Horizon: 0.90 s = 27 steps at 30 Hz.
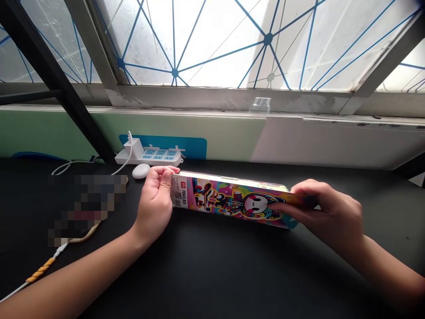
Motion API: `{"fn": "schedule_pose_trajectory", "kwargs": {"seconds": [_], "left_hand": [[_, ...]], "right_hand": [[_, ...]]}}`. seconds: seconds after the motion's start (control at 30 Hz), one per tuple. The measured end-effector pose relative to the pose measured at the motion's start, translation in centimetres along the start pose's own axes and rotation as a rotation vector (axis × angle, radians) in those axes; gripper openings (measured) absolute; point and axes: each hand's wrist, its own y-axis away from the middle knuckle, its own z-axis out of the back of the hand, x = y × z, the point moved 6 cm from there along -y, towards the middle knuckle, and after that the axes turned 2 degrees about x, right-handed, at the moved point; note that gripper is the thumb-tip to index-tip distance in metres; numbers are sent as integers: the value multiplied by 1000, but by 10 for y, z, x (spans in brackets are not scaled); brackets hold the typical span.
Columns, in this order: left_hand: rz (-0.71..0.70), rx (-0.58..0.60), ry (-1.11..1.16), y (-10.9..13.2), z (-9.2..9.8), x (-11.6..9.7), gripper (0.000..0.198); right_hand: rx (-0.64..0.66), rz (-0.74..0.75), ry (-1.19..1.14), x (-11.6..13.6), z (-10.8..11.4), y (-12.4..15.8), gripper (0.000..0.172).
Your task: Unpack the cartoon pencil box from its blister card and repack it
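Between my two hands is a long, colourful pencil box (232, 199), its printed front with a cartoon figure turned toward me. "PENCIL BOX" is printed on a label at its left end. My left hand (157, 192) is closed around that left end, thumb near the top edge. At the other end, my right hand (327, 210) pinches the box, with the thumb on the front face and the other fingers behind or on top. Its right end shows a dark, loose-looking part by the fingers. The box is held over the black table (215, 270).
Behind the box, a white power strip (159, 155) with a plugged-in charger stands against the wall, beside a small white oval object (141, 171). A blurred-out device with a charging cable (41, 270) lies at left. A black slanted bar (59, 84) crosses the upper left.
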Motion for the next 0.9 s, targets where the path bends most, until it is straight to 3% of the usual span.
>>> {"fn": "schedule_pose_trajectory", "kwargs": {"seconds": [0.13,0.23,0.33,0.47,0.53,0.67,0.8,0.9], "left_hand": [[-106,33,52,3,-4,-11,27],[-213,67,-39,3,-6,-25,28],[-341,174,-343,-1,-10,-40,20],[-481,458,-890,-3,-21,-46,17],[-450,560,-1062,-3,-23,-40,32],[-243,721,-1195,-4,-20,-23,76],[-173,806,-1166,-4,-18,-10,84],[-215,789,-1150,-4,-19,-4,85]], "right_hand": [[8,109,19,7,6,-3,25],[70,180,-44,11,2,-6,27],[192,193,-145,14,-9,-6,25],[303,166,-203,17,-21,1,28],[348,145,-212,16,-26,4,40],[490,113,-169,14,-34,9,61],[632,137,-97,19,-38,10,73],[721,84,-216,21,-40,8,67]]}}
